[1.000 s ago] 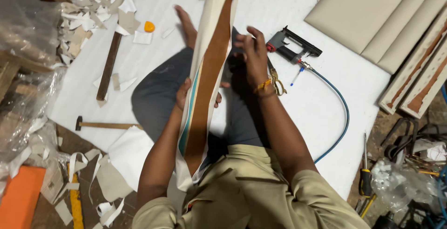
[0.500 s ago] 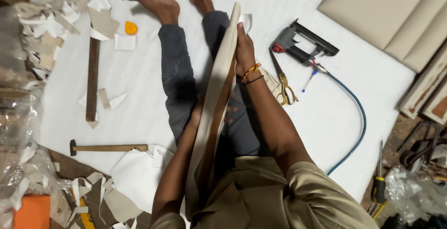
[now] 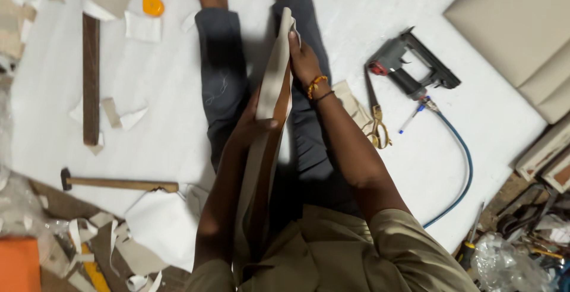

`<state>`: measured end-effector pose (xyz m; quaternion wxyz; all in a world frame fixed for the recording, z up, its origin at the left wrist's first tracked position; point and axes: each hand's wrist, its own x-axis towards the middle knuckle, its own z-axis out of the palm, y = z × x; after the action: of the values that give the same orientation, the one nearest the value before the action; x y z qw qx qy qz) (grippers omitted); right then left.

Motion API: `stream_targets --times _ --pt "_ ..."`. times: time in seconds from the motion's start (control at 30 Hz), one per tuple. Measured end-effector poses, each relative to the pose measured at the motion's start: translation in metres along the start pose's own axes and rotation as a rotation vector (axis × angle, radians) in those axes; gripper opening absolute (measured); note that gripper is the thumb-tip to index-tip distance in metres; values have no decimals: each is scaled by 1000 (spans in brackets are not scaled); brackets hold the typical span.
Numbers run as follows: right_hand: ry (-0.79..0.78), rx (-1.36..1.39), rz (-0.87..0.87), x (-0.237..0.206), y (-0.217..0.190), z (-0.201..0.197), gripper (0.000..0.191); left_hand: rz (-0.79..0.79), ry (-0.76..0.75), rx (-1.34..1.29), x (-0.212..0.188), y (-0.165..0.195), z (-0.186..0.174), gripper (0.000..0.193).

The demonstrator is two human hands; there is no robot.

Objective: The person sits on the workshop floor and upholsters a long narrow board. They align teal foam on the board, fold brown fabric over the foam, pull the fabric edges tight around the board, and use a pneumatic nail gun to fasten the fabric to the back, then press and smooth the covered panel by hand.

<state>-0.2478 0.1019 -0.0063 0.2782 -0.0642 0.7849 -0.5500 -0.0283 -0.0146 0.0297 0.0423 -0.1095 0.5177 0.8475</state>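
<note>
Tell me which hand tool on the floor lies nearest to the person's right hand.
The scissors, with yellowish handles, just beside the right forearm. The stapler lies farther right, and the hammer lies across on the left.

Left hand (image 3: 252, 127) and right hand (image 3: 304, 60) gripping

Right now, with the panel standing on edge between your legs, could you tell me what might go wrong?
The fabric-covered panel stands on edge, steadied only by the left hand and right hand; it could tip sideways. The scissors and the pneumatic stapler lie close beside the right leg, so a shift could bump them. The blue hose could snag an arm.
</note>
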Motion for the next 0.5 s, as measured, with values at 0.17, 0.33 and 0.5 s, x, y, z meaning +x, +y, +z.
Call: stream_targets --times 0.17,0.33,0.5 --pt "45 -329 9 -12 6 29 50 -76 116 79 -2 3 -8 110" --pt "326 -266 -433 -77 29 39 38 -136 169 404 7 -13 -12 111" --pt "238 173 -68 -77 42 46 38 -82 62 314 13 -37 -12 114"
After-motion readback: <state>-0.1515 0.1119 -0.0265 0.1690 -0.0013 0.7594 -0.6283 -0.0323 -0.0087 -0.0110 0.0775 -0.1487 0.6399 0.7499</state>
